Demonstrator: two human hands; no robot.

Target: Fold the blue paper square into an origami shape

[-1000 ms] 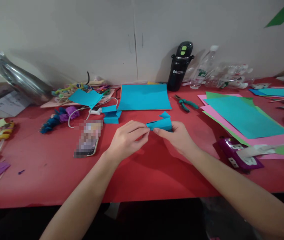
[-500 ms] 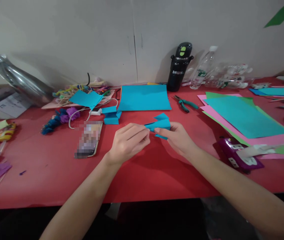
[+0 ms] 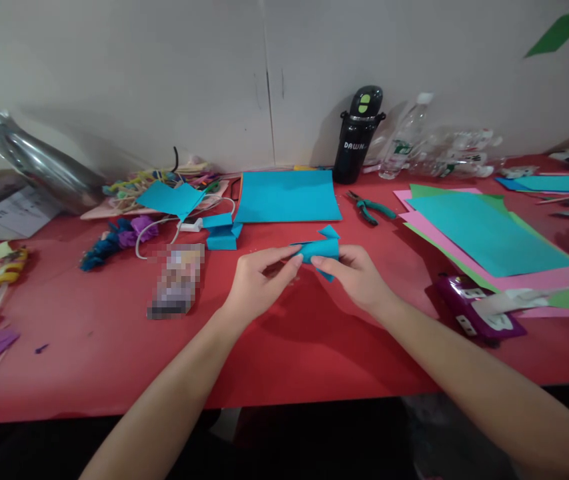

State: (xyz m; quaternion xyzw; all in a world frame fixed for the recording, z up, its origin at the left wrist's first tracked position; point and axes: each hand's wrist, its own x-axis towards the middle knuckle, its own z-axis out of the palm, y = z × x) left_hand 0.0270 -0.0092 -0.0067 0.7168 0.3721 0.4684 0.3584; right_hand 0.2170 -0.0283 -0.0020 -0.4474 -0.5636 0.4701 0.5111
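Note:
Between both hands is a folded piece of blue paper, held just above the red table with a pointed flap sticking up at its far side. My left hand pinches its left end between thumb and fingers. On the right end, my right hand presses with the thumb in front, its fingers hidden behind the paper. Another folded blue paper piece stands on the table beyond my left hand. Behind it lies a loose blue sheet on top of craft bits.
A phone lies left of my hands. Green-handled pliers, a black bottle and a blue paper stack are at the back. On the right are coloured sheets and a purple power strip. A metal jug leans at left.
My left hand has turned and opened out from a tight curl, its thumb now showing on the front of the blue paper. The paper looks rounder and its upper flap has shifted slightly.

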